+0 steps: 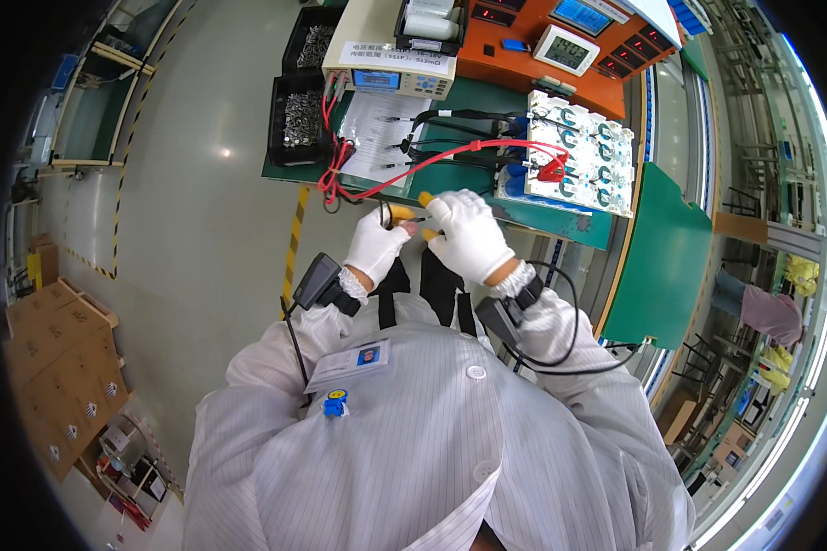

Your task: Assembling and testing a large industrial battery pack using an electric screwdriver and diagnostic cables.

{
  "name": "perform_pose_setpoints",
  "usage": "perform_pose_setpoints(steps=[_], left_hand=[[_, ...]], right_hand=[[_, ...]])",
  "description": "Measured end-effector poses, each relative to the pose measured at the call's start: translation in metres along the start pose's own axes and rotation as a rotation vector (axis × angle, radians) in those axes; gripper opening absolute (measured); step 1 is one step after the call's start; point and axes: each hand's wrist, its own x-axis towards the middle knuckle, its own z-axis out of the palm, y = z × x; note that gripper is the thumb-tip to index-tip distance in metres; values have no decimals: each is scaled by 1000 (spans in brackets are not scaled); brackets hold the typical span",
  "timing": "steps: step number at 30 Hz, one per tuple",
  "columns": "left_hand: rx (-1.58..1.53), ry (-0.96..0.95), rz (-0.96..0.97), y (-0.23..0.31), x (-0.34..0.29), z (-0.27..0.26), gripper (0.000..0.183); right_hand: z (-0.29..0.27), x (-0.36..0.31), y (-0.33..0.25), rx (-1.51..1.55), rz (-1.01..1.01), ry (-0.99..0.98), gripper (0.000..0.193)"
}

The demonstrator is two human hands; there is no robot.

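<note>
Both my hands wear white gloves with yellow fingertips and meet just off the bench's front edge. My left hand is closed, its fingers pinched on a thin black lead that loops over the glove. A small dark tip sticks out from those fingers toward the right. My right hand is close beside it, index finger and thumb parted around the space by the tip. Beyond my hands, a red clip on a red cable rests on a white battery pack with several black cables.
A cream tester stands at the back of the green bench. Left of it are black bins of metal parts. An orange instrument box is behind. A printed sheet lies on the bench. A green board is at right.
</note>
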Motion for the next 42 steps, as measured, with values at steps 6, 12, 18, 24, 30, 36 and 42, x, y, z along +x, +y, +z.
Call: perform_pose_setpoints(steps=[6, 12, 18, 24, 30, 36, 42], left_hand=[[-23, -46, -81, 4, 9, 6, 12], [-116, -71, -141, 3, 13, 12, 14], [-120, -74, -128, 1, 19, 20, 12], [-181, -66, -125, -4, 27, 17, 11], [-524, 82, -144, -1, 53, 5, 14], [-451, 221, -88, 8, 75, 23, 17], [-485, 307, -100, 5, 77, 30, 15]], right_hand=[[23, -9, 19, 237, 191, -76, 16], [19, -15, 26, 301, 230, -80, 16], [20, -19, 32, 248, 306, -107, 20], [22, -20, 32, 292, 383, -44, 19], [18, -23, 32, 268, 359, -25, 22], [25, -30, 24, 128, 169, -177, 14], [35, -35, 28, 15, 44, -115, 10]])
